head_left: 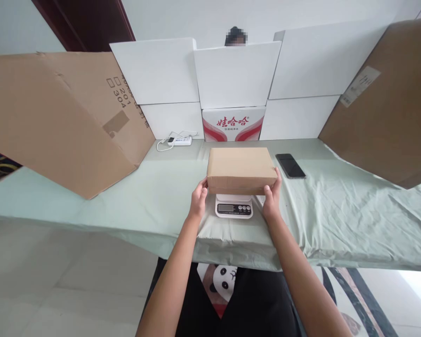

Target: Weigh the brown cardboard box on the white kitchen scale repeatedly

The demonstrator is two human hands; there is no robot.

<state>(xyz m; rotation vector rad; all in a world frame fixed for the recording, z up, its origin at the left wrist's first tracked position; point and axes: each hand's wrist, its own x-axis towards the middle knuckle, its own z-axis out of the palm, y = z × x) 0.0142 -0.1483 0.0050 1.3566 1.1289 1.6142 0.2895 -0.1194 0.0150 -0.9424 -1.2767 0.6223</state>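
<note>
- Pale green cloth (154,196) covers the long table, wrinkled toward the right.
- Brown left carton (66,117), marked 201 and 304, stands at one side; a brown right carton (382,117) with a white label stands at the other.
- White boxes (154,70) are stacked two high along the far side, between the cartons.
- Lower middle in that row, a printed box (233,124) shows red lettering and red bands.
- Plain cardboard box (240,164), level, is in both hands above the scale; whether it bears on the scale cannot be told.
- White kitchen scale (234,213) sits under its near side, display and buttons facing the wearer.
- Left hand (198,199) holds the box's near left corner; right hand (272,196) holds the near right corner.
- Dark phone (290,165) lies flat, right of the box.
- White power strip (181,140) with a cable lies by the white boxes.
</note>
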